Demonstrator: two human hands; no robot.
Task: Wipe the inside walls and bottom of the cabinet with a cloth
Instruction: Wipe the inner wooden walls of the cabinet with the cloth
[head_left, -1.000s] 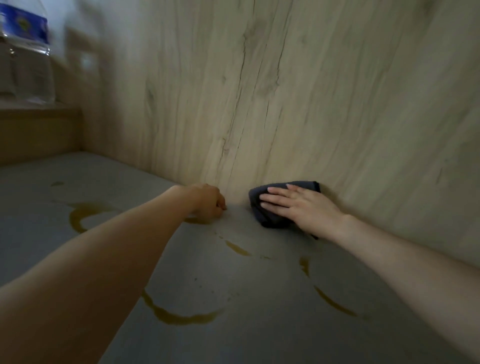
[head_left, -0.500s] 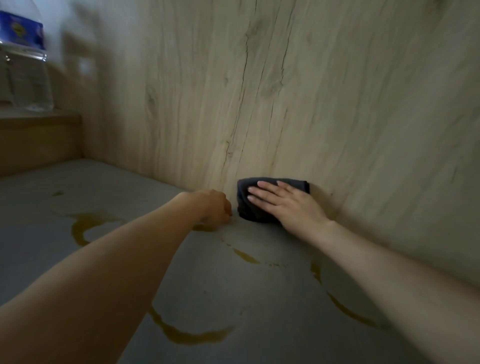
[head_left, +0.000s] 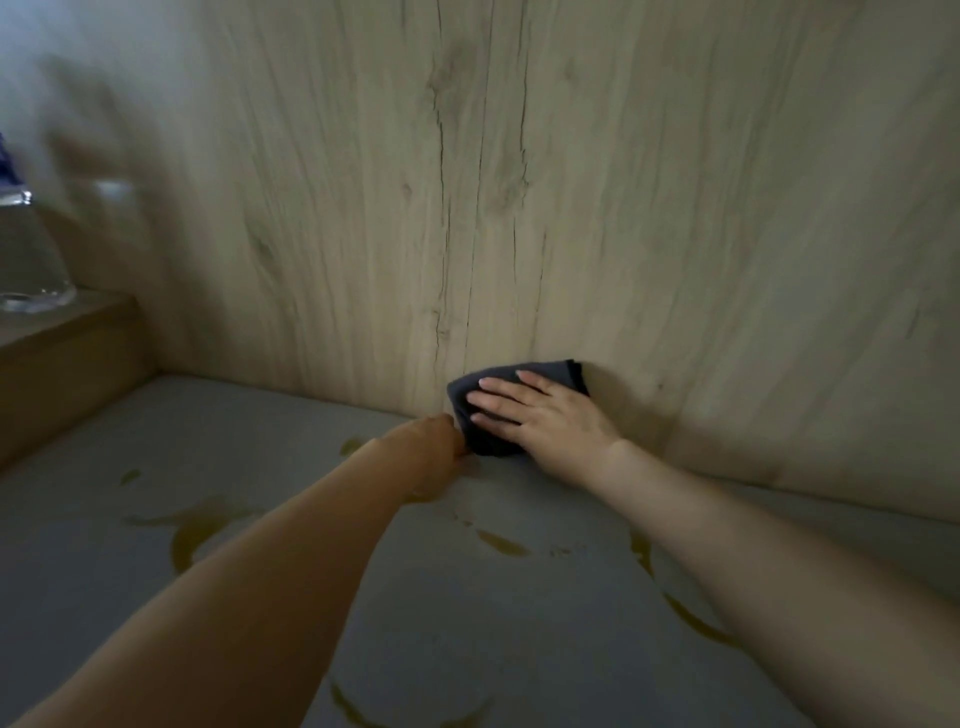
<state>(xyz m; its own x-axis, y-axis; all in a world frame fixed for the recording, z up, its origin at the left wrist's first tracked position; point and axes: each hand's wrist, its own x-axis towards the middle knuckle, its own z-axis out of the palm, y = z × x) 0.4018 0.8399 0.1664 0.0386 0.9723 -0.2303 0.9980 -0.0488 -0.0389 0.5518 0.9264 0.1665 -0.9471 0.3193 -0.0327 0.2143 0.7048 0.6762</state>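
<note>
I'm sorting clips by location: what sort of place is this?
Probably the inside of a cabinet or wardrobe: a wood-grain wall meets a grey bottom panel marked with yellowish stains, and the right hand presses a dark cloth into the corner.

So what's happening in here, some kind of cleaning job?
Yes. A person is wiping inside a cabinet. The right hand presses a dark cloth flat against the wooden wall, low, where it meets the grey bottom. The left hand rests beside it, fingers curled. Yellowish streaks on the bottom are not yet wiped.
</note>
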